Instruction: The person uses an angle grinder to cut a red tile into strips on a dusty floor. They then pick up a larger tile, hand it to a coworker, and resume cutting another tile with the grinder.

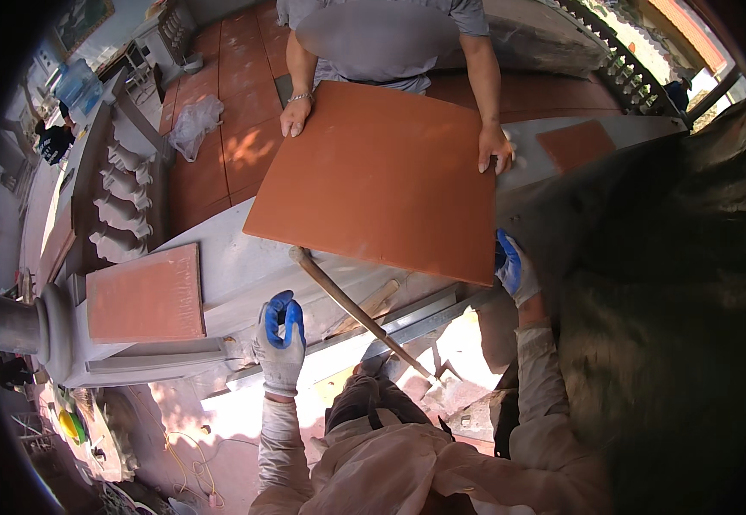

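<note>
A large square terracotta tile [390, 176] is tilted in front of me, held at its far sides by another person's two bare hands [495, 148]. My left hand [280, 339], in a white glove with blue-coated fingers, hovers off the tile's near left edge. Its fingers curve round a gap with nothing inside. Beside the tile's near right corner is my right hand [516, 270], gloved alike, fingers extended along the edge; whether they touch it is unclear. Under the near edge, a wooden-handled tool [356, 309] leans against the grey ledge [218, 227].
One reddish tile [145, 293] lies on the ledge at left, another [576, 146] at far right. Balusters [122, 202] and a round column [47, 330] stand left. A dark sheet [673, 326] covers the right. A yellow cord [186, 463] lies below; a plastic bag [195, 127] rests beyond.
</note>
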### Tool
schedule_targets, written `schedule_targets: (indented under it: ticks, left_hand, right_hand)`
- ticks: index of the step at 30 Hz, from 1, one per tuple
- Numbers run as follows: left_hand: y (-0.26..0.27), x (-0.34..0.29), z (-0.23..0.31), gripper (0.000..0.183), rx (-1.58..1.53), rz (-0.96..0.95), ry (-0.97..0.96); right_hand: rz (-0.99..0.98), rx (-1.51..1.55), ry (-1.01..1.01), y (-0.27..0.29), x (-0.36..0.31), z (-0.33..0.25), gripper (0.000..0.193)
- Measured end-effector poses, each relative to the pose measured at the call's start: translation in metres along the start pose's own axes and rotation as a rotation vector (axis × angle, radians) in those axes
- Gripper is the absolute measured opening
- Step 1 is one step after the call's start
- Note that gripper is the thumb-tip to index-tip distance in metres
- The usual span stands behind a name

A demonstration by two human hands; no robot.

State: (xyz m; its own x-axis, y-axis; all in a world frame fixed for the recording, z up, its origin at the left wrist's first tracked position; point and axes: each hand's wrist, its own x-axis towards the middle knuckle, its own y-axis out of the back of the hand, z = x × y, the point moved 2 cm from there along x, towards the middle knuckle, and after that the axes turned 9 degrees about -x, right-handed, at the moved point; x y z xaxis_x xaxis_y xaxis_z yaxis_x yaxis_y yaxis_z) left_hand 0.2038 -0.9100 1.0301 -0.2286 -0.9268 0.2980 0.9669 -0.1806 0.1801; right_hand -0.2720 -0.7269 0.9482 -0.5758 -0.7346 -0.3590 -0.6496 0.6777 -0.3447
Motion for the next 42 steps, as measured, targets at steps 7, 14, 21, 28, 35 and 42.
schedule_targets:
  ticks: [7, 14, 21, 28, 35, 42]
  left_hand:
    - [-0.008, 0.061, -0.064, 0.051, 0.126, -0.114, 0.359]
    - [-0.073, 0.027, -0.123, 0.047, -0.111, -0.175, 0.482]
    - [-0.037, -0.012, -0.182, 0.024, -0.29, -0.027, 0.473]
    - [0.071, -0.047, -0.23, 0.022, -0.267, 0.111, 0.546]
    - [0.067, -0.056, -0.224, 0.022, -0.398, 0.082, 0.521]
    - [0.031, -0.04, -0.192, 0.04, -0.512, -0.023, 0.56]
  right_hand:
    - [-0.033, 0.017, -0.087, -0.032, -0.025, 0.016, 0.035]
    - [0.167, -0.15, -0.03, -0.048, -0.031, 0.031, 0.035]
    - [0.097, -0.146, -0.056, -0.054, -0.036, 0.025, 0.036]
    - [0.151, -0.131, -0.099, -0.049, -0.031, 0.03, 0.043]
    - [0.194, -0.096, -0.12, -0.045, -0.028, 0.035, 0.046]
    - [0.224, -0.149, -0.13, -0.05, -0.03, 0.036, 0.046]
